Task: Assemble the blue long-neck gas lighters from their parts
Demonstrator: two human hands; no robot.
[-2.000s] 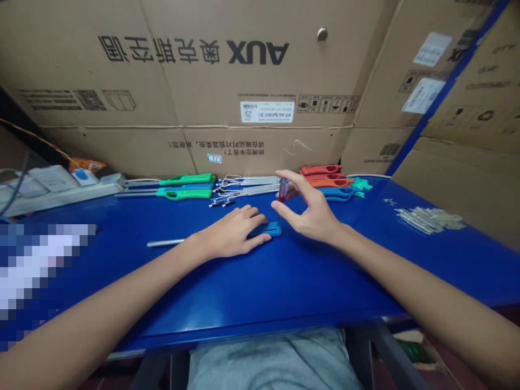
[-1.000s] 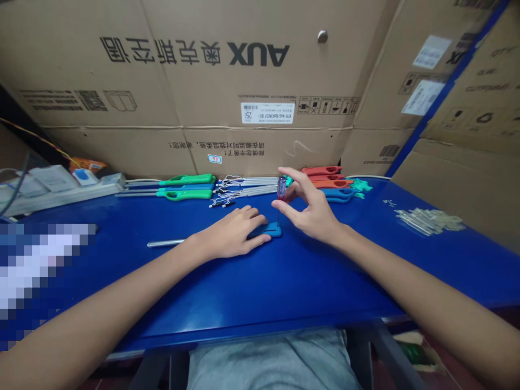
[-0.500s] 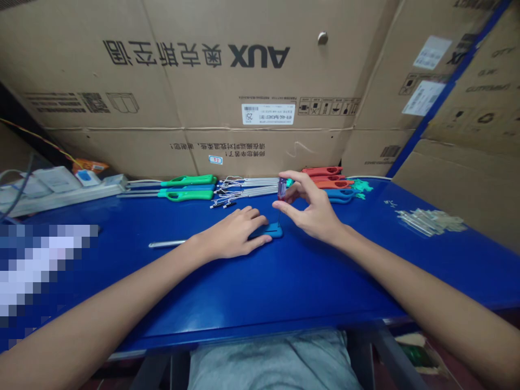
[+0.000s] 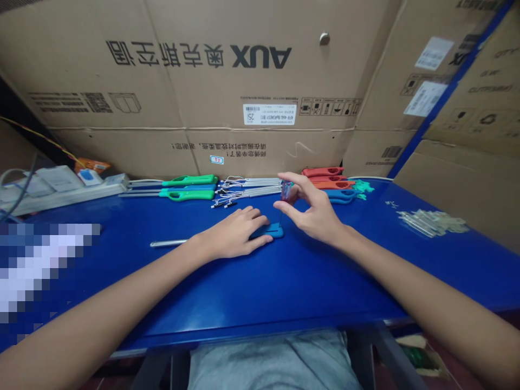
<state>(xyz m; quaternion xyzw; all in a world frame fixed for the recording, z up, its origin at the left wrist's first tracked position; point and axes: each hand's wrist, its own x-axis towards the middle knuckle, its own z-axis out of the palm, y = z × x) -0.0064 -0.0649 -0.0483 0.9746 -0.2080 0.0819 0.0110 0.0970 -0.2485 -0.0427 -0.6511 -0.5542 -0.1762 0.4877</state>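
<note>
The blue lighter [image 4: 275,231] is lying flat on the desk [image 4: 264,292], its metal tube [image 4: 168,243] pointing left and passing under our forearm. We are laying our left hand [image 4: 239,233] over its handle, thumb along the near edge and forefinger along the far one, so these fingers are pinching the handle from both sides, probably to stop it turning. We are leaving its right end uncovered, presumably to give the screwdriver [image 4: 286,191] room. With our right hand [image 4: 312,208] we are pinching the screwdriver's clear handle between thumb and curled fingers; its shaft is leaning slightly and its tip is meeting the blue handle, though we are not making out the screw. Along the back, green lighters [image 4: 189,194], wired tubes [image 4: 264,190] and red lighters [image 4: 324,172] are lying in separate groups, seemingly sorted by kind, while small teal parts [image 4: 363,188] and pale slender pieces [image 4: 422,223] are sitting to the right.
</note>
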